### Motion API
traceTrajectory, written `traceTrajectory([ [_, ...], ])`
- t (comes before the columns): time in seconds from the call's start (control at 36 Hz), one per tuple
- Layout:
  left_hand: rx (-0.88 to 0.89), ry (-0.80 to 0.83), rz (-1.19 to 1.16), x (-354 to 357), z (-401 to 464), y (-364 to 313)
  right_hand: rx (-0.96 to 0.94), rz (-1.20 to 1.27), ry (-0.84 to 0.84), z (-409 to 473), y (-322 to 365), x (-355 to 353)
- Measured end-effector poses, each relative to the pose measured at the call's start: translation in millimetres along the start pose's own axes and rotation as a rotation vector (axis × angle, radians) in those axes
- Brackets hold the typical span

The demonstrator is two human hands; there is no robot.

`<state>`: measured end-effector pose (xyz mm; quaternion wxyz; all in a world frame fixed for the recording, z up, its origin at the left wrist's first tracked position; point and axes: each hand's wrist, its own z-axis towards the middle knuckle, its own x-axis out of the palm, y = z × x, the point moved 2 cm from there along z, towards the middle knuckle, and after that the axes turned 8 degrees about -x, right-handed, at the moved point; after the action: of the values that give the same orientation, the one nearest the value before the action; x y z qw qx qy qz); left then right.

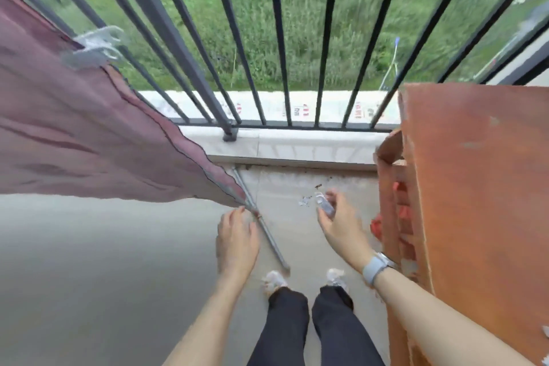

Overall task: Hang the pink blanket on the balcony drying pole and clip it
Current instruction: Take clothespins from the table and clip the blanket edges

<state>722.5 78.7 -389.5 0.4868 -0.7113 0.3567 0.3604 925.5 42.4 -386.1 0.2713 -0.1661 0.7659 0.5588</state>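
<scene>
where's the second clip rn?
In the right hand, a clear clip, lower center-right of the head view, between the pole and the orange board.

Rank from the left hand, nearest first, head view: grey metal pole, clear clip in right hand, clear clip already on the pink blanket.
From the left hand:
1. Grey metal pole, just right of it, by the fingertips.
2. Clear plastic clip held in the right hand, farther right.
3. Clear plastic clip on the pink blanket, far upper left by the railing.
</scene>
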Motion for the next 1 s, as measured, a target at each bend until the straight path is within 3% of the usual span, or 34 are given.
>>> traceTrajectory([
  [0.19, -0.156, -0.203, -0.280, -70, 66, 16, -0.108, 0.104, 0.114, 77, 102, 63],
  [0.36, -0.237, -0.309, -0.363, -91, 107, 1, -0.250, 0.213, 0.193, 130, 157, 97],
  [0.5, -0.267, -0.420, -0.404, -93, 115, -2, -0.321, 0.120, 0.302, 159, 158, 119],
  [0.67, -0.127, -0.532, -0.440, -85, 114, 14, -0.431, 0.010, 0.337, 176, 158, 143],
  [0.81, -0.092, -0.526, -0.484, -78, 105, 11, -0.522, -0.105, 0.291, 166, 150, 141],
  [1.0, -0.135, -0.433, -0.462, -78, 104, -5, -0.567, -0.047, 0.243, 151, 122, 133],
])
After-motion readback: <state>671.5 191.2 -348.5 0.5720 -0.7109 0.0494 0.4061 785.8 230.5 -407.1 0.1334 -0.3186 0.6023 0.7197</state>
